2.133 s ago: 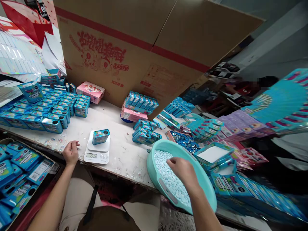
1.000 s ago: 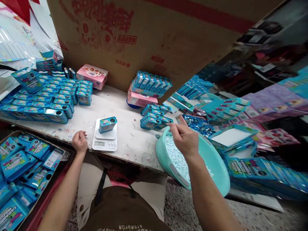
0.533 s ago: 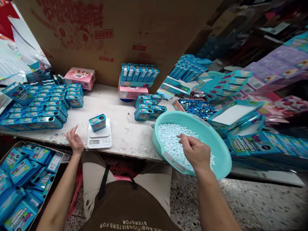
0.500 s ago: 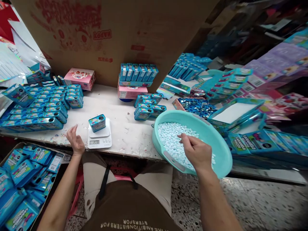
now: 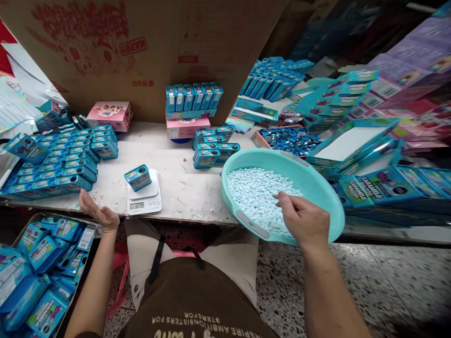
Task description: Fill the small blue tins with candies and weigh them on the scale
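Note:
A small blue tin [image 5: 137,177] stands on a white kitchen scale [image 5: 146,199] near the table's front edge. My left hand [image 5: 97,214] hovers open, palm up, just left of the scale and holds nothing. A teal basin [image 5: 319,188] full of pale blue candies [image 5: 255,192] rests tilted at the table's edge on the right. My right hand [image 5: 303,219] is inside the basin with its fingers pinched together over the candies; whatever they hold is too small to see.
Rows of blue tins [image 5: 59,157] fill the table's left side, a smaller group [image 5: 213,148] lies behind the basin. A large cardboard box [image 5: 151,51] stands at the back. A carton of blue packs [image 5: 31,267] sits at lower left. Blue and purple boxes [image 5: 369,141] pile on the right.
My left hand has opened and turned palm up, drawing back from the table edge. My right hand went from above the basin's far rim down into the candies. The scale's display changed.

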